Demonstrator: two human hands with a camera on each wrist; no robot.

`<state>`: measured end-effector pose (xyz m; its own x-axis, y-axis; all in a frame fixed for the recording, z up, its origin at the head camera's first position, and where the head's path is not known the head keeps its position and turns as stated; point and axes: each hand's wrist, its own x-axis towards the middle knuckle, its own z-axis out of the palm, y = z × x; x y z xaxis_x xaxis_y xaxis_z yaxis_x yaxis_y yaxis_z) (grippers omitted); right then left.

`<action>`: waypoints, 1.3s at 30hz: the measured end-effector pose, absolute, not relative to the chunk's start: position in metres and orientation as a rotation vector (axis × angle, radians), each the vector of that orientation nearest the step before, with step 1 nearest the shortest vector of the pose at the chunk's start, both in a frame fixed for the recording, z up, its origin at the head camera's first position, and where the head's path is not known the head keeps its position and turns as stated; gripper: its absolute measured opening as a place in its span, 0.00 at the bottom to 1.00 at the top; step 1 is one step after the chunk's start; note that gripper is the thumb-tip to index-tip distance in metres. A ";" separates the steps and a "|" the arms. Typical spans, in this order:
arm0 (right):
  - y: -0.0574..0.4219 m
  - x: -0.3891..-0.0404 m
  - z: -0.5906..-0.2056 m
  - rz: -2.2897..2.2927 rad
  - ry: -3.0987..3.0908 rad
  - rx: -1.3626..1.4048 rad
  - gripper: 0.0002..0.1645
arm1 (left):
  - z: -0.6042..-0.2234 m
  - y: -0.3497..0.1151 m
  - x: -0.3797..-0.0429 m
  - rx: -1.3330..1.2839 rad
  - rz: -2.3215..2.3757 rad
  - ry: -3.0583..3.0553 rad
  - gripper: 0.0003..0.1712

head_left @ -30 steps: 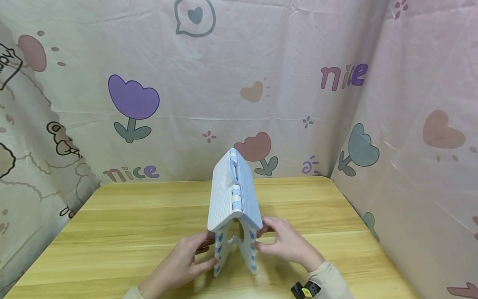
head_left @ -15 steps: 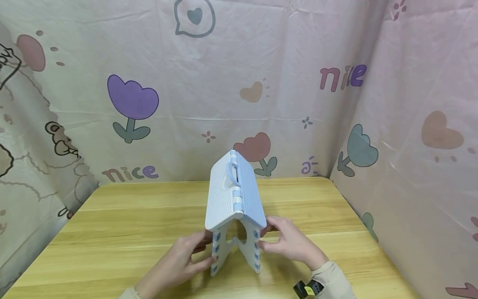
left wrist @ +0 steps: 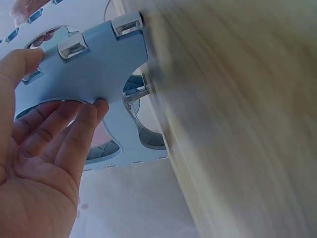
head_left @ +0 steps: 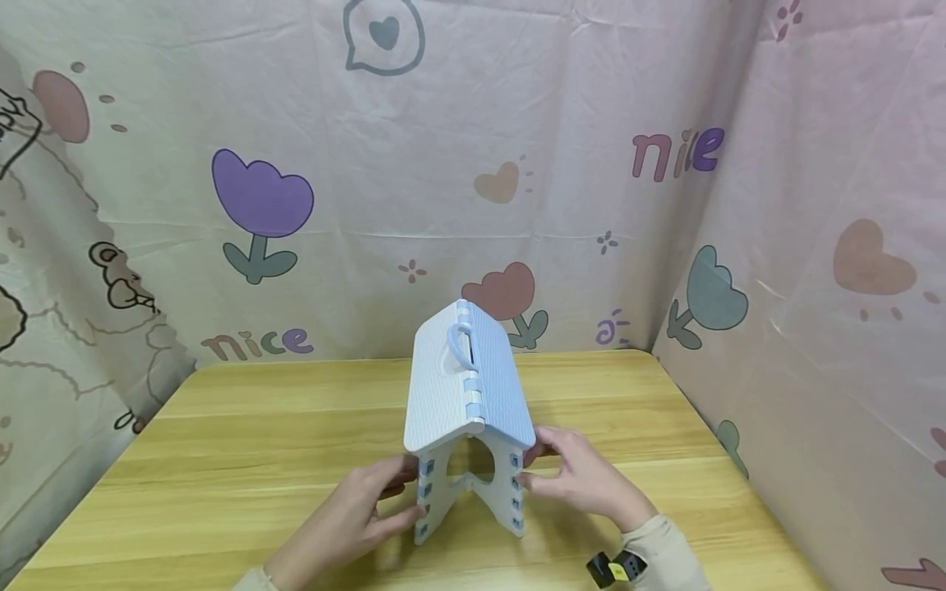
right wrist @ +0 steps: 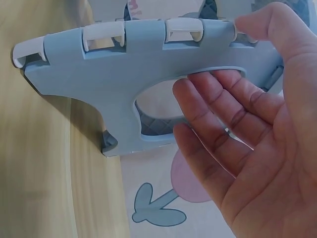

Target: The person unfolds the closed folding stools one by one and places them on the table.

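A light-blue and white plastic folding stool [head_left: 438, 390] stands partly folded on the table, its ribbed top peaked like a roof and its looped handle [head_left: 458, 349] at the ridge. My left hand [head_left: 362, 509] holds the left side panel, the thumb at its near hinged edge. In the left wrist view, fingers of that left hand [left wrist: 54, 153] reach to the panel's cut-out. My right hand [head_left: 584, 480] grips the opposite side panel [right wrist: 94, 74] likewise, thumb on the edge, some fingertips inside the oval opening. The stool's far side is hidden.
The wooden table [head_left: 281, 427] reaches back to a patterned cloth [head_left: 414, 180] that hangs behind and at both sides. A dark device with a yellow mark [head_left: 617, 569] sits at the right wrist, by the sleeve [head_left: 665, 554].
The stool has spread wider. Its two sides and top halves have moved apart and the ridge has sunk slightly. Both hands moved outward with the side panels, the right one more.
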<state>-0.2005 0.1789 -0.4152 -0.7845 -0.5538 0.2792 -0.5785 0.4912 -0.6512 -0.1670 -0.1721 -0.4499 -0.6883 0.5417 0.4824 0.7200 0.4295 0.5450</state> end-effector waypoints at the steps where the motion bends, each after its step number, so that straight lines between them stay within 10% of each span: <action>1: 0.180 -0.200 -0.415 1.193 -2.687 1.020 0.24 | -0.450 -0.172 -0.167 -1.104 -1.105 -2.448 0.19; 29: 0.191 -0.207 -0.410 1.242 -2.783 1.019 0.29 | -0.448 -0.183 -0.172 -1.061 -1.155 -2.501 0.24; 39: 0.208 -0.217 -0.378 1.226 -2.582 0.730 0.15 | -0.400 -0.203 -0.186 -0.869 -0.971 -2.367 0.27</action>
<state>-0.2172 0.2077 -0.3781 -0.8602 -0.3501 0.3707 -0.5085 0.5362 -0.6737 -0.1859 -0.2033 -0.3996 -0.7082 0.3835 0.5927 0.6893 0.5570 0.4632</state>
